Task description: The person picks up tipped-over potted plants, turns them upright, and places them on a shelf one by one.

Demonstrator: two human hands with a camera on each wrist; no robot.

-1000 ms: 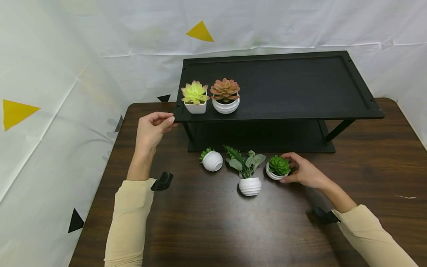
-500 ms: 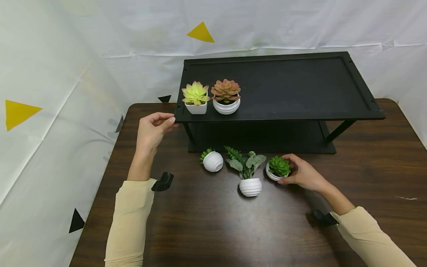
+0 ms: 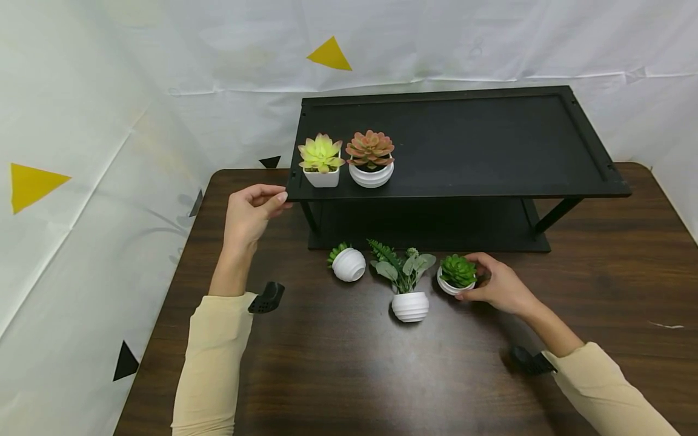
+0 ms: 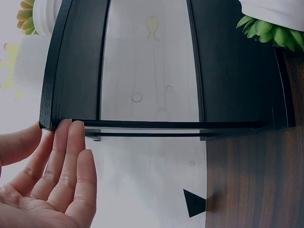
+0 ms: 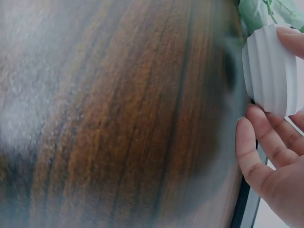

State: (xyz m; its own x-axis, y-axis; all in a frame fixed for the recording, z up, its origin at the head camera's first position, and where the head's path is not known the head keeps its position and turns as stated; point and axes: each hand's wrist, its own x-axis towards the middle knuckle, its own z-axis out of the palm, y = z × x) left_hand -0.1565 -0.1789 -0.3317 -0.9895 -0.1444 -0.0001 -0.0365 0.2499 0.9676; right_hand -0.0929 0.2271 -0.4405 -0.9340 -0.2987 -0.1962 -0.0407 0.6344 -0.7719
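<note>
My left hand (image 3: 248, 215) pinches the near left corner of a black two-tier shelf (image 3: 469, 142). In the left wrist view its thumb and fingers (image 4: 59, 166) lie on either side of the upper board's end. At the shelf's front right, my right hand (image 3: 501, 284) grips a small green succulent (image 3: 457, 270) in a white pot. The right wrist view shows that ribbed pot (image 5: 270, 71) between thumb and fingers. Left of it, a leafy plant in a white pot (image 3: 410, 307) lies on the table, and another small potted succulent (image 3: 349, 264) is tipped over.
On the upper board's left end stand a yellow-green succulent (image 3: 322, 160) in a square white pot and a reddish succulent (image 3: 371, 157) in a round one. The dark wooden table (image 3: 349, 375) meets white sheeting (image 3: 245, 48) at the back and left.
</note>
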